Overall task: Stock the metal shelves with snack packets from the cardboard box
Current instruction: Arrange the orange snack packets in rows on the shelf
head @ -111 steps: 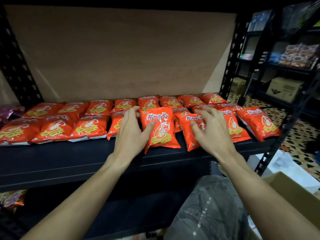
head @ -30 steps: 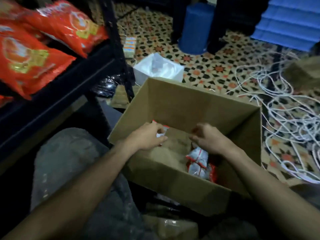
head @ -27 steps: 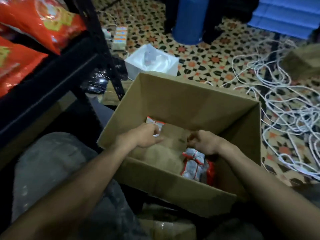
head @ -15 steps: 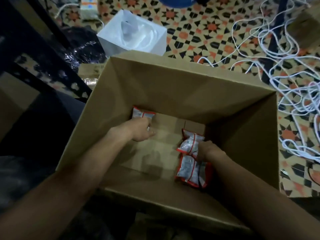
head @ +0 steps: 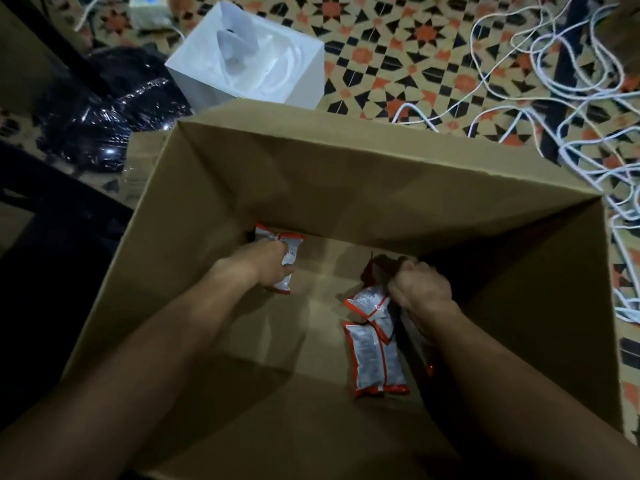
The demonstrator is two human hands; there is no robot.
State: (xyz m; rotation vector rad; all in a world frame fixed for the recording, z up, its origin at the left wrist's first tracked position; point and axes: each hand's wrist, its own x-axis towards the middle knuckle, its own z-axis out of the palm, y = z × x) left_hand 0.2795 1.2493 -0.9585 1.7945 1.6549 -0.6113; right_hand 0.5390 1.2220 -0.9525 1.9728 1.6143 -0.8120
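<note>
I look straight down into an open cardboard box (head: 346,188). Both my arms reach to its bottom. My left hand (head: 266,265) grips a red and silver snack packet (head: 291,251) at the box's far left corner. My right hand (head: 420,289) is curled round the top of another snack packet (head: 369,299) on the right side. One more packet (head: 375,358) lies flat on the box floor just below that hand, silver back up. The metal shelves are out of view.
A white open box (head: 252,60) with clear plastic inside stands on the patterned tile floor beyond the cardboard box. A crumpled black plastic bag (head: 104,112) lies at the left. Tangled white cord (head: 571,98) spreads over the floor at the right.
My view has swung from the shelf down into the box. Both hands went deeper, and each has closed on a packet at the bottom.
</note>
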